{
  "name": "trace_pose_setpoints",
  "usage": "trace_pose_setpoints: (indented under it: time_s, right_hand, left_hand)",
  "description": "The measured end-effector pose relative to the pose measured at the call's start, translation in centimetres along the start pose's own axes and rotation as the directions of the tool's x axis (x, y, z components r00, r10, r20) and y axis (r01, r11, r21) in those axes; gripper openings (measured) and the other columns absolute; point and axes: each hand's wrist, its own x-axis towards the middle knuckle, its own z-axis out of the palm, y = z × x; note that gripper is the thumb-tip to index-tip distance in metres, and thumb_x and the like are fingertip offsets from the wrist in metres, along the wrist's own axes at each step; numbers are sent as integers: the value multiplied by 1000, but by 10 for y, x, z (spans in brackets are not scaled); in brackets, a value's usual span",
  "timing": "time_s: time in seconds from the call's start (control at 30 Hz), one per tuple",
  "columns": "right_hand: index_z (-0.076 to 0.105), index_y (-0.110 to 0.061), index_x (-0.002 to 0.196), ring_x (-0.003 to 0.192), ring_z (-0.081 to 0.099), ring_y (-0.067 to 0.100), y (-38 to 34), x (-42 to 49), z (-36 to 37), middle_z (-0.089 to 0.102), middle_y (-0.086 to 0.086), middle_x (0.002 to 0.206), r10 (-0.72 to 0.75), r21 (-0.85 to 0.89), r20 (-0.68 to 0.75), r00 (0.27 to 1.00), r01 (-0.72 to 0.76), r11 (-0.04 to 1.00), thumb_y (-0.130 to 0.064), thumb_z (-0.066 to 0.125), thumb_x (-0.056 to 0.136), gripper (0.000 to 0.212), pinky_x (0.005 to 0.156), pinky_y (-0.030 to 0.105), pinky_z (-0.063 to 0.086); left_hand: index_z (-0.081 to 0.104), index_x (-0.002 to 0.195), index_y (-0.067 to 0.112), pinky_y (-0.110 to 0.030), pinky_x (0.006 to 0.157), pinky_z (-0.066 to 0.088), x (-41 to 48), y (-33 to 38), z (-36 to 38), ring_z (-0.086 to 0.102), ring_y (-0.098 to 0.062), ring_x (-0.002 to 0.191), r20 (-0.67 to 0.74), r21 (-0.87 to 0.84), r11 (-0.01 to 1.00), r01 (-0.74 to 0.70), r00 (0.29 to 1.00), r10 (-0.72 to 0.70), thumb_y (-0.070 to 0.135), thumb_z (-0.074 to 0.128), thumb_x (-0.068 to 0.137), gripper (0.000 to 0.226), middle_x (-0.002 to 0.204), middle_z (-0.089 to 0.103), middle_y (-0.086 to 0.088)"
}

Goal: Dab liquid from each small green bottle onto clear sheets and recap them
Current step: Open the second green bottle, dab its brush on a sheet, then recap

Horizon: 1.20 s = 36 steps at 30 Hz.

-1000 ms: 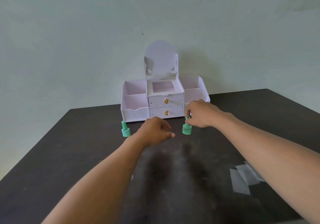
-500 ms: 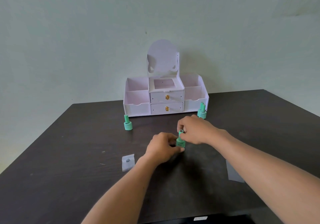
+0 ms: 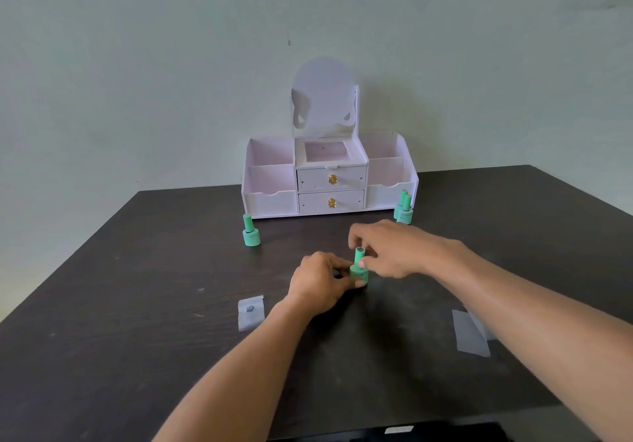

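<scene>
Dark table [image 3: 137, 304], pale wall behind. Pink-white organizer [image 3: 270, 198] sits at the middle of the far edge, with a tall rounded back panel [image 3: 323, 95] rising from its centre. It has open-topped side compartments left and right, stepped, with their pink inner walls showing. There is a square open tray on top in the middle. Below it the upper drawer [image 3: 330, 179] and lower drawer [image 3: 330, 203] are both shut, each with a gold knob.

Green bottles, all capped and upright:
- left bottle [image 3: 251, 238] stands just in front of the organizer's left front corner.
- pair of bottles [image 3: 403, 212] stands at the organizer's right front corner, one right behind the other and overlapping from here.
- held bottle [image 3: 359, 273] stands on the table mid-surface, in front of the drawers and well clear of the organizer.

Left sheet [image 3: 251, 318] lies flat left of centre, towards the near edge, with a small grey dab [image 3: 250, 308] near its far end. Right sheets [image 3: 471, 335] lie flat towards the right edge, overlapping; I can't count them.

Left hand [image 3: 322, 280] has its fingers curled round the held bottle's round base, thumb on the front. Right hand [image 3: 394, 250] comes in from the right, thumb and fingertips pinching the cap [image 3: 359, 255], which sits on the neck. The two hands are close together, both clamped on the same bottle, and both forearms are bare.
</scene>
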Motion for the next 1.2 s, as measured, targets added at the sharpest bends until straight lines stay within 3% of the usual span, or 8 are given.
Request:
trace_pose_setpoints:
  time_s: [0.17, 0.3, 0.43, 0.57, 0.67, 0.87, 1.07, 1.2]
  right_hand:
    - [54, -26, 84, 94, 61, 25, 0, 4, 2, 58, -2, 95, 23, -8, -74, 997, -23, 1000, -50, 59, 96, 28, 73, 39, 50]
    - [57, -30, 120, 107, 57, 18, -5, 1, -1, 56, -7, 113, -54, 15, 6, 999, 54, 998, -37, 68, 89, 33, 88, 42, 53]
    - [56, -29, 95, 103, 60, 25, -6, 6, 2, 58, 0, 112, -6, -26, -77, 997, 4, 1000, -40, 64, 95, 14, 76, 37, 47]
    - [57, -32, 124, 114, 53, 15, -7, 3, 2, 52, -8, 118, -78, 56, 15, 997, 77, 995, -28, 70, 89, 37, 90, 37, 51]
    - [59, -27, 106, 103, 58, 20, -7, 3, 3, 59, -2, 114, -3, 0, -78, 997, 3, 1000, -50, 65, 92, 28, 78, 37, 50]
    - [56, -30, 125, 104, 53, 14, -2, 3, 4, 53, -8, 113, -61, 91, -34, 998, 64, 994, -37, 73, 87, 43, 83, 33, 48]
    - [69, -27, 102, 86, 52, 10, 7, 8, 5, 52, -15, 84, -54, 134, -78, 996, 64, 989, -27, 68, 94, 8, 68, 28, 40]
    - [70, -29, 109, 82, 49, 6, 6, 9, 2, 57, -7, 103, -70, 119, -37, 997, 74, 990, -18, 65, 95, 19, 72, 27, 40]
  left_hand:
    - [79, 101, 36, -33, 80, 55, -1, -3, 2, 61, -5, 82, -22, 9, 1000, -2, 1000, 2, 48, 84, 72, 32, 86, 69, 15]
    - [79, 99, 39, -34, 80, 55, -1, -2, 2, 62, -4, 85, -11, 3, 1000, -11, 1000, 11, 50, 84, 72, 30, 89, 71, 17]
    - [79, 99, 34, -32, 79, 53, -1, -3, 3, 61, -6, 84, -30, 18, 1000, -13, 999, 14, 48, 84, 73, 30, 86, 69, 16]
    - [79, 105, 36, -33, 80, 55, -1, -3, 2, 62, -6, 86, -9, 2, 1000, -22, 1000, 22, 48, 83, 74, 34, 94, 73, 14]
    - [79, 98, 32, -32, 76, 54, 0, -5, 3, 62, -7, 84, -22, 2, 1000, -9, 1000, 9, 49, 84, 73, 31, 86, 70, 14]
    - [78, 108, 36, -34, 84, 56, 0, -4, 2, 63, -5, 90, 2, -7, 999, -32, 1000, 32, 49, 83, 75, 36, 98, 73, 15]
    - [77, 109, 41, -35, 85, 56, 0, -6, 3, 62, -4, 89, -7, -8, 1000, -24, 1000, 24, 50, 83, 74, 37, 95, 73, 18]
    - [76, 110, 40, -34, 84, 56, 0, -6, 3, 63, -4, 90, -1, 4, 999, -36, 999, 36, 52, 82, 74, 38, 94, 73, 19]
